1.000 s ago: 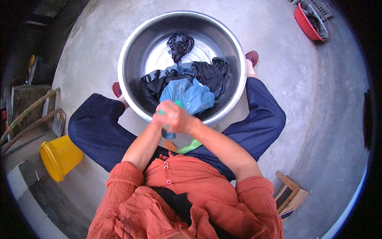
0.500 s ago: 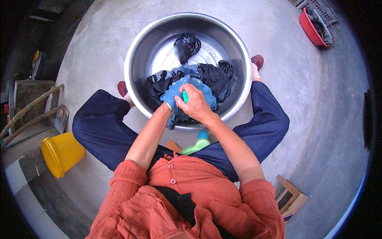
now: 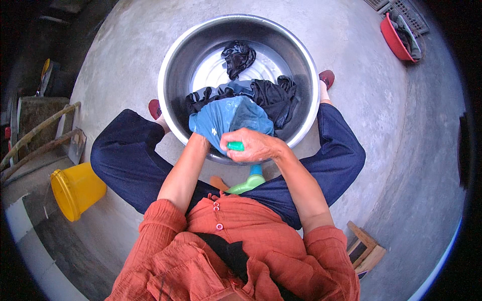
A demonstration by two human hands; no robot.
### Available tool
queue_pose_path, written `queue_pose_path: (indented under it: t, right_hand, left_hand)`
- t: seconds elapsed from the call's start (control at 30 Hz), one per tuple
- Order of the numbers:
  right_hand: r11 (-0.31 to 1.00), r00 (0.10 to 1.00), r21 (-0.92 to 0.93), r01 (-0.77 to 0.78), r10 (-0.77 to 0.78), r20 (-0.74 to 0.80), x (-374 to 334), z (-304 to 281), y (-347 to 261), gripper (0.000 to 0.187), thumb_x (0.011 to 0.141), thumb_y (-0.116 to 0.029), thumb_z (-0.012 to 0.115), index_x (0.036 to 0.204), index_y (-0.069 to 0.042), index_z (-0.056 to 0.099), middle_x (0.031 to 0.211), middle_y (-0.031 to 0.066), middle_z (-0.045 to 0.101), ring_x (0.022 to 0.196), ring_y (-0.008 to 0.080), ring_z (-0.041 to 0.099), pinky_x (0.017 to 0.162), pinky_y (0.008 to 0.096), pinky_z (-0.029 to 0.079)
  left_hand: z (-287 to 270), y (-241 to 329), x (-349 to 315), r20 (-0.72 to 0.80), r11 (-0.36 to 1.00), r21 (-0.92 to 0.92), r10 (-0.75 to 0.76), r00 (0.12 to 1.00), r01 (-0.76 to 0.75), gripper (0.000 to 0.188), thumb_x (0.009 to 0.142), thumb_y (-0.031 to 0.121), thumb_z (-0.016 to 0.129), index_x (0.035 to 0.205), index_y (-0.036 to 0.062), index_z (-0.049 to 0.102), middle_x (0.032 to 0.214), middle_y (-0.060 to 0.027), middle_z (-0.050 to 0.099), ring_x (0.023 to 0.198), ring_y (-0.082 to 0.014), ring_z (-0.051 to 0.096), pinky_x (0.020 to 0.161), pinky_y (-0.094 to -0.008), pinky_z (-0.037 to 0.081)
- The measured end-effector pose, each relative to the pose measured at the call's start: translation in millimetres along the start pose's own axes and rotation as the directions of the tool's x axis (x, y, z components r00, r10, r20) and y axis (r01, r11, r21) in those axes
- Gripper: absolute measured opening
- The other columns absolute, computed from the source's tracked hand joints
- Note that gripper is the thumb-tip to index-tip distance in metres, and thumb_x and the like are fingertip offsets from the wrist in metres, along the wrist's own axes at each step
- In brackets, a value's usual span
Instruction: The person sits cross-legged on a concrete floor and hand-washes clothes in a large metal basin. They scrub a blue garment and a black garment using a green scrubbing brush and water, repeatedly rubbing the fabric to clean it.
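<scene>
Green obj. (image 3: 235, 146), visible long axis ~L–R

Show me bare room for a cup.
Floor lies bare between the basin and the red tub, and between the right knee and the wooden frame. The basin's near half is crowded with dark clothes, blue cloth and the right hand.

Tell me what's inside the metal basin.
The basin shows a black bundle at the far side, dark clothes and blue cloth nearer. What lies beneath them is covered.
</scene>
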State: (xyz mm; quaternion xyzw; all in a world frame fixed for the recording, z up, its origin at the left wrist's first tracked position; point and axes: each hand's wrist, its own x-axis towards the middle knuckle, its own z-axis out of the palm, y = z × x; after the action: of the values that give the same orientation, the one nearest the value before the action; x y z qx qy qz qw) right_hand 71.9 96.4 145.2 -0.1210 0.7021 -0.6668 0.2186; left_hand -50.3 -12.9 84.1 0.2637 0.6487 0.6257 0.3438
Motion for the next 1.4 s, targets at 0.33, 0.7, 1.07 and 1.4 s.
queue_pose_path:
  t: [0.33, 0.7, 1.07, 1.4]
  right_hand:
    - [0.960, 0.676, -0.027, 0.280, -0.217, -0.704, 20.2, 12.2, -7.4, 0.009, 0.083, -0.007, 0.061, 0.079, 0.000, 0.057, 0.077, 0.0084, 0.056, 0.075, 0.0154, 0.055, 0.069, 0.0287, 0.044]
    - [0.643, 0.400, -0.703, 0.305, -0.756, -0.518, 35.9, 27.5, 14.3, 0.015, 0.068, -0.002, 0.065, 0.081, -0.004, 0.059, 0.081, 0.0132, 0.054, 0.072, 0.0283, 0.056, 0.063, 0.0373, 0.048]
    - [0.676, 0.500, -0.714, 0.184, -0.690, -0.524, 34.3, 36.5, 33.3, 0.020, 0.067, -0.004, 0.068, 0.084, -0.002, 0.057, 0.085, 0.0142, 0.051, 0.077, 0.0298, 0.055, 0.065, 0.0382, 0.048]
    - [0.776, 0.355, -0.630, 0.037, -0.600, -0.717, 21.1, -16.6, 35.7, 0.011, 0.071, 0.000, 0.064, 0.080, -0.002, 0.058, 0.082, 0.0156, 0.054, 0.073, 0.0303, 0.056, 0.064, 0.0357, 0.048]
  left_hand:
    - [20.6, 2.7, -18.3, 0.089, 0.791, 0.599, 0.091, 0.992, -0.126, 0.034, 0.071, 0.030, 0.063, 0.096, 0.0085, 0.055, 0.085, -0.0126, 0.059, 0.077, -0.0325, 0.059, 0.069, -0.0388, 0.046]
    - [47.0, -20.6, -19.8, 0.081, 0.811, 0.576, 0.073, 0.994, -0.107, 0.020, 0.075, 0.024, 0.062, 0.090, 0.0128, 0.056, 0.083, -0.0078, 0.059, 0.077, -0.0244, 0.059, 0.070, -0.0336, 0.047]
    - [20.2, -58.2, -8.2, 0.259, 0.731, -0.633, -0.109, 0.960, 0.254, 0.011, 0.084, 0.014, 0.050, 0.093, 0.0133, 0.055, 0.086, -0.0049, 0.056, 0.080, -0.0201, 0.056, 0.070, -0.0313, 0.046]
    - [41.4, -40.4, -3.1, 0.014, 0.953, 0.289, 0.088, 0.996, -0.088, 0.010, 0.082, 0.015, 0.052, 0.092, 0.0113, 0.053, 0.084, -0.0098, 0.056, 0.078, -0.0264, 0.056, 0.066, -0.0358, 0.046]
